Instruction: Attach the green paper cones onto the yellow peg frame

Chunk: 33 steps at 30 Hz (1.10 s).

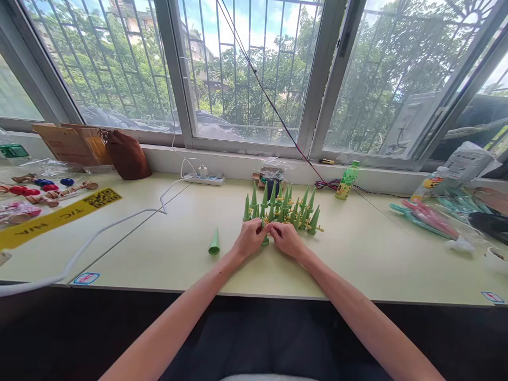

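My left hand (pixel 250 236) is closed around a small green cone (pixel 265 241) that stands upright near the table's front half. The fingertips of my right hand (pixel 286 238) pinch together at the cone's right side, meeting the left fingers. Whatever lies between the right fingertips is hidden. Just behind both hands stands a close group of green cones (pixel 304 218), several with short yellow pegs (pixel 320 229) sticking out of their sides. Apart from them, to the left, a single green cone (pixel 214 244) leans with its hollow base facing me.
A white cable (pixel 138 212) crosses the table to a power strip (pixel 205 180). On the left are a brown pouch (pixel 126 156) and wooden toys with red and blue balls (pixel 50 188). A green bottle (pixel 347 181) and plastic bags (pixel 431 219) are on the right.
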Tool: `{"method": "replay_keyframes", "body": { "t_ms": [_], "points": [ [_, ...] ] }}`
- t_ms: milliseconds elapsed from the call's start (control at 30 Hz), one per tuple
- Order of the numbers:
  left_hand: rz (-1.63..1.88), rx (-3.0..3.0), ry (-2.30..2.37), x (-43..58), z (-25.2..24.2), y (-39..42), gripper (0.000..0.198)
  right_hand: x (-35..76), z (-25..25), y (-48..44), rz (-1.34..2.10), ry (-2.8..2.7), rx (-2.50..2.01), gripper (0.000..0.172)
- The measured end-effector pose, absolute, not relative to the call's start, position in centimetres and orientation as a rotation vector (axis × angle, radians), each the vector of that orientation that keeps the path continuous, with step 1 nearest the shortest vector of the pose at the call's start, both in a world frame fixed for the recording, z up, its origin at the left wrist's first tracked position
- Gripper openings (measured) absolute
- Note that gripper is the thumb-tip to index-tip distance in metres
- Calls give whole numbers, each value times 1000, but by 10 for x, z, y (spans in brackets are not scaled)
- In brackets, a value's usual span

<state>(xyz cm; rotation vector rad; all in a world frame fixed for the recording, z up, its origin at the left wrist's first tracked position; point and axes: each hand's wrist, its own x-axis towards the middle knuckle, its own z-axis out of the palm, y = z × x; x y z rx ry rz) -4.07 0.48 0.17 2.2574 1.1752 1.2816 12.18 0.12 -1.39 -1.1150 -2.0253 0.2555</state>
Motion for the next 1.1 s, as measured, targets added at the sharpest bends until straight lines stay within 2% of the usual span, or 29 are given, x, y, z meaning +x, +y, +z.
{"method": "replay_keyframes", "body": {
  "t_ms": [200, 367, 567, 833, 1100],
  "points": [
    [1303, 2184, 1163, -41, 4, 2, 53, 124, -11, 1, 299, -1999, -1105, 34],
    [1225, 1914, 1012, -41, 7, 0, 56, 124, -6, -1, 332, -1906, -1083, 35],
    [1326, 1636, 973, -39, 6, 5, 56, 125, 2, -6, 301, -1790, -1077, 36],
    [1019, 1488, 858, -39, 13, 0, 49, 126, 7, -9, 294, -1739, -993, 33],
    [976, 1384, 809, -40, 12, 3, 46, 126, 4, -6, 329, -1740, -941, 25]
  ]
}}
